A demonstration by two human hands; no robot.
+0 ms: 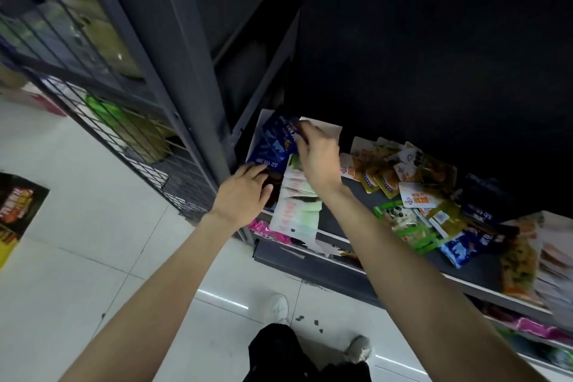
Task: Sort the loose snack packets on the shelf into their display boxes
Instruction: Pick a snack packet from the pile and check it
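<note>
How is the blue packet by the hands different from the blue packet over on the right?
The blue packet by the hands stands tilted at the shelf's left end, with both hands on it. The blue packet on the right lies loose among the mixed pile, untouched. Both are blue with white print.

1. The blue packet (273, 143) that my right hand (316, 155) pinches carries white characters, upside down to me and too blurred to read.
2. The white-labelled packets (418, 197) on the shelf (483, 273) show a round logo and orange characters; I cannot make them out.
3. The green packet (400, 219) bears a panda picture, with no lettering I can read.
4. The blue packet at right (465, 246) has large white characters, not legible.
5. The dark poster (17, 205) on the floor (62, 257) has big orange-red lettering, too smeared to read.
</note>
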